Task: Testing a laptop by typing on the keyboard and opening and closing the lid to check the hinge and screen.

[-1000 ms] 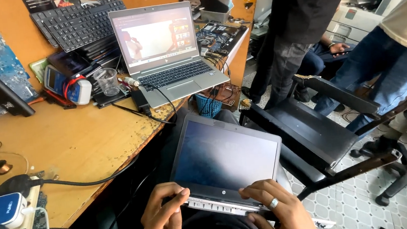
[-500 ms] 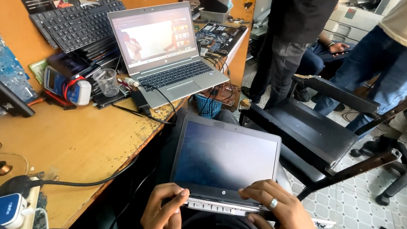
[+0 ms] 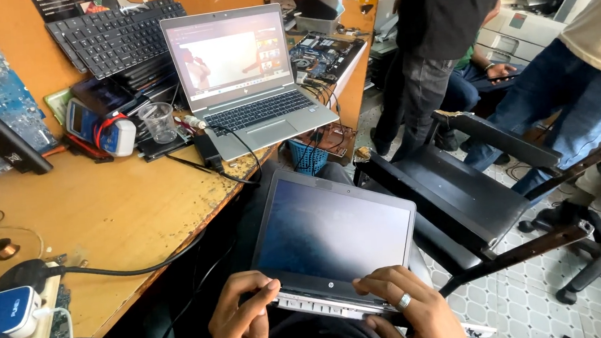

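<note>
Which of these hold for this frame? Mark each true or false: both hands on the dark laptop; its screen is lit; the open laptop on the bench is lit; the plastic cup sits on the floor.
1. Both hands grip the dark laptop at its lower edge. True: left hand and right hand are at the hinge end.
2. The dark laptop's screen is lit. False: it is dark.
3. The open laptop on the wooden bench shows a lit screen. True.
4. The clear plastic cup sits on the floor. False: it stands on the bench, beside the open laptop.
</note>
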